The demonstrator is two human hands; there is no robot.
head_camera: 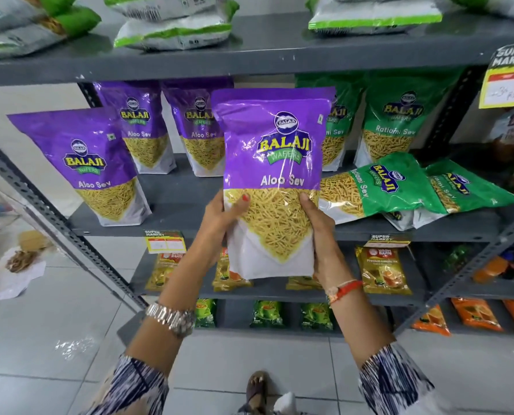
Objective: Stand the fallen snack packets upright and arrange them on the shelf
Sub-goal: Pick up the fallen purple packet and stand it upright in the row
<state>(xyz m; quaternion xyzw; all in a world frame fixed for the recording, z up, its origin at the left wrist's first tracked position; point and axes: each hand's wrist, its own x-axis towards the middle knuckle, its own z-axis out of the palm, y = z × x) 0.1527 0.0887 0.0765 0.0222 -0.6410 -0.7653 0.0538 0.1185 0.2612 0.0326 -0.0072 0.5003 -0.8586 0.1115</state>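
I hold a purple Aloo Sev packet [272, 163] upright in front of the grey shelf [189, 217], my left hand [219, 226] on its left edge and my right hand [318, 235] on its right edge. Three more purple Aloo Sev packets stand upright on the shelf: one at the front left [91, 166], two at the back [141, 127] [195, 127]. Two green Ratlami Sev packets lie fallen on their sides at the right [378, 187] [465, 190]. Behind them one green packet [396, 121] stands upright, and another is partly hidden by the held packet.
The shelf above [279, 55] carries flat white-and-green bags. Lower shelves hold yellow tea packets [383, 271], green packets and orange packets [471, 313]. A slanted metal upright [40, 202] runs at the left. Price tags hang on the shelf edges. My foot [257, 387] is on the tiled floor.
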